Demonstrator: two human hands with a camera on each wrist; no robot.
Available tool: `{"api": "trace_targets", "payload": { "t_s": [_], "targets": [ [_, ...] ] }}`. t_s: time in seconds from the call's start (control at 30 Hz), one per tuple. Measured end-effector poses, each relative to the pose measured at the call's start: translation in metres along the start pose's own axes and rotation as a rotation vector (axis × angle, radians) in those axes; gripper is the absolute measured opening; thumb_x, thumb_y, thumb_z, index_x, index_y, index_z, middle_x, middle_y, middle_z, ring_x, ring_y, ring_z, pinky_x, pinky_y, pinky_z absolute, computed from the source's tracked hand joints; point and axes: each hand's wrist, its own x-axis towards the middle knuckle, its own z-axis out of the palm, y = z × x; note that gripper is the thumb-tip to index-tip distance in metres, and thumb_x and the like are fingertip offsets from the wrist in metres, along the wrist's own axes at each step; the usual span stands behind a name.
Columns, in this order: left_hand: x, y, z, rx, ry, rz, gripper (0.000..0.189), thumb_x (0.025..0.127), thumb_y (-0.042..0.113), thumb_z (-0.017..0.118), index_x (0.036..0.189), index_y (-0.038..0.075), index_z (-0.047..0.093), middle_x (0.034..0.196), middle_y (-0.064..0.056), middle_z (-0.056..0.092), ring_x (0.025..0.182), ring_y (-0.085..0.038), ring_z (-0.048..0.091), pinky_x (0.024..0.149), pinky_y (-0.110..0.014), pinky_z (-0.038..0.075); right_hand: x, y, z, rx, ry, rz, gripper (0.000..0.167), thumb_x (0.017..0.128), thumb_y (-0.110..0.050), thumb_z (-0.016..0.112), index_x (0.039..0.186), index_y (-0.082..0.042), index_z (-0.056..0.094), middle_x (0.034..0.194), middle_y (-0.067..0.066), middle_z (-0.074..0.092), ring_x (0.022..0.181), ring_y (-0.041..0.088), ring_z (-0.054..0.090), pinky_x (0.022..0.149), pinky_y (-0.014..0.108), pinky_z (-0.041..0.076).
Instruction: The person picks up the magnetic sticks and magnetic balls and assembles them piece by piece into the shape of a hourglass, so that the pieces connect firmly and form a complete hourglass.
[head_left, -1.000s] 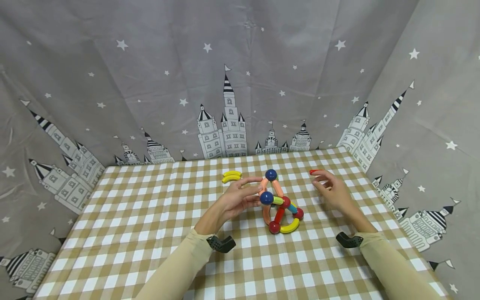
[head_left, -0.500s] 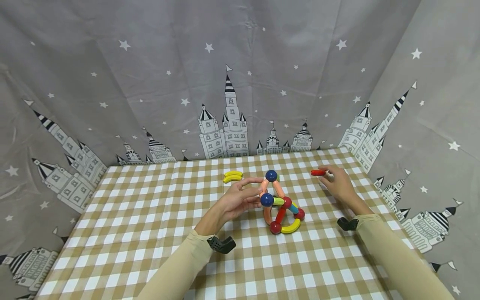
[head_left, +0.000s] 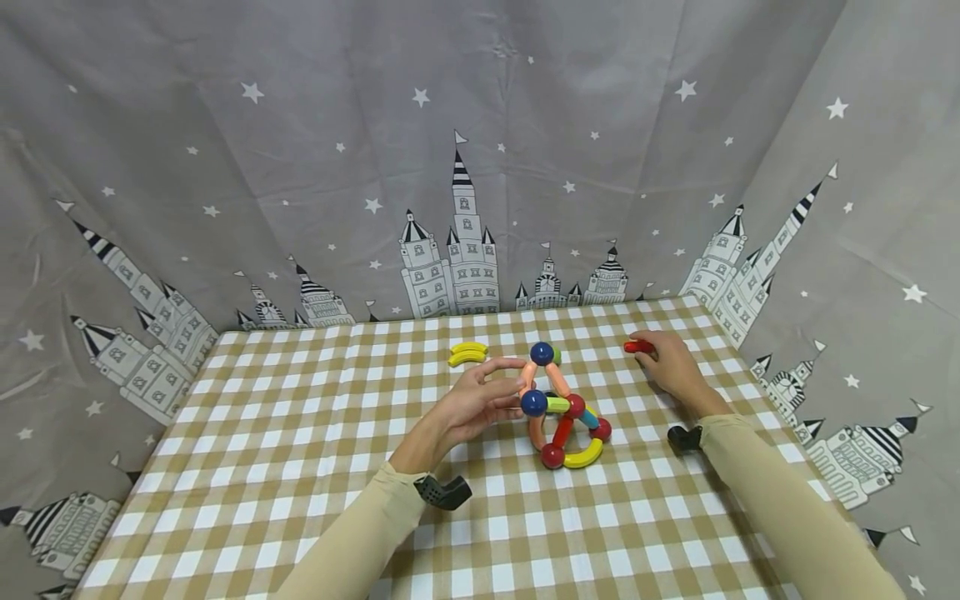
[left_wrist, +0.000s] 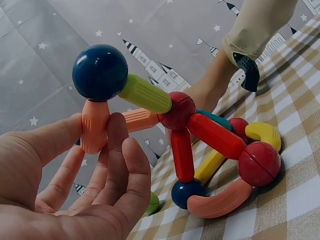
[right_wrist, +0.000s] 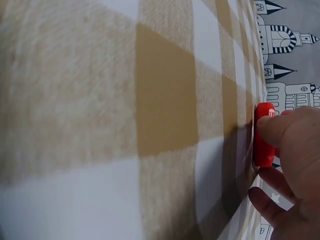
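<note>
My left hand (head_left: 472,402) pinches an orange magnetic stick (left_wrist: 94,122) between thumb and fingers. A large blue ball (left_wrist: 100,72) caps that stick. It belongs to a frame of magnetic sticks and balls standing on the table, with a lime stick (left_wrist: 146,93), red balls (left_wrist: 259,164) and a curved yellow stick (head_left: 583,456). To the right of the frame, my right hand (head_left: 671,365) pinches a loose red stick (right_wrist: 264,147) low at the tablecloth. In the right wrist view the thumb lies against it; the fingers behind are partly hidden.
Two curved yellow sticks (head_left: 468,354) lie side by side behind my left hand. A green piece (head_left: 557,356) sits behind the frame, mostly hidden. The checked tablecloth (head_left: 247,467) reaches back to a grey curtain (head_left: 337,192) with printed castles.
My right hand has come down around the red stick, and its fingers have closed on it. The left hand keeps its hold on the frame, almost still.
</note>
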Motion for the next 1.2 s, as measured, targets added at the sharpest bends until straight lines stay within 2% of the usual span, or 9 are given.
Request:
{"api": "trace_targets", "payload": {
  "t_s": [0.17, 0.5, 0.8, 1.0, 1.2],
  "targets": [
    [0.0, 0.0, -0.001, -0.003, -0.001, -0.008, 0.044, 0.1, 0.007, 0.066, 0.143, 0.011, 0.056, 0.119, -0.014, 0.069, 0.09, -0.02, 0.072, 0.082, -0.036, 0.059, 0.005, -0.001, 0.004, -0.022, 0.005, -0.01, 0.027, 0.096, 0.0, 0.067, 0.123, 0.006, 0.068, 0.12, 0.028, 0.068, 0.112, 0.048, 0.06, 0.101, 0.061, 0.043],
    [0.0, 0.0, -0.001, 0.005, -0.001, -0.013, 0.048, 0.101, 0.009, 0.066, 0.147, 0.01, 0.052, 0.119, -0.012, 0.068, 0.091, -0.02, 0.072, 0.086, -0.039, 0.059, 0.005, 0.0, 0.008, -0.027, 0.066, -0.014, 0.022, 0.092, 0.003, 0.069, 0.113, 0.005, 0.07, 0.103, 0.026, 0.071, 0.096, 0.043, 0.063, 0.087, 0.058, 0.047],
    [0.0, -0.001, -0.001, -0.002, 0.009, -0.01, 0.044, 0.1, 0.007, 0.066, 0.143, 0.011, 0.056, 0.119, -0.014, 0.069, 0.09, -0.02, 0.073, 0.082, -0.037, 0.06, 0.001, -0.005, 0.005, 0.072, 0.012, 0.107, 0.028, 0.095, 0.0, 0.069, 0.122, 0.004, 0.068, 0.111, 0.026, 0.068, 0.097, 0.039, 0.061, 0.088, 0.055, 0.047],
    [0.0, -0.001, -0.001, 0.004, 0.009, -0.009, 0.044, 0.1, 0.008, 0.067, 0.143, 0.011, 0.056, 0.12, -0.015, 0.069, 0.09, -0.021, 0.072, 0.082, -0.037, 0.059, -0.004, -0.009, -0.001, 0.136, 0.038, 0.085, 0.028, 0.095, 0.001, 0.069, 0.123, 0.003, 0.068, 0.11, 0.025, 0.068, 0.087, 0.035, 0.063, 0.077, 0.046, 0.048],
    [0.0, -0.001, -0.001, -0.003, 0.005, -0.014, 0.044, 0.1, 0.007, 0.067, 0.142, 0.011, 0.056, 0.121, -0.015, 0.07, 0.09, -0.021, 0.073, 0.081, -0.037, 0.059, -0.012, -0.023, -0.016, 0.205, 0.017, 0.085, 0.031, 0.097, -0.001, 0.067, 0.128, 0.0, 0.065, 0.12, 0.025, 0.067, 0.097, 0.041, 0.066, 0.084, 0.054, 0.053]
  ]
}}
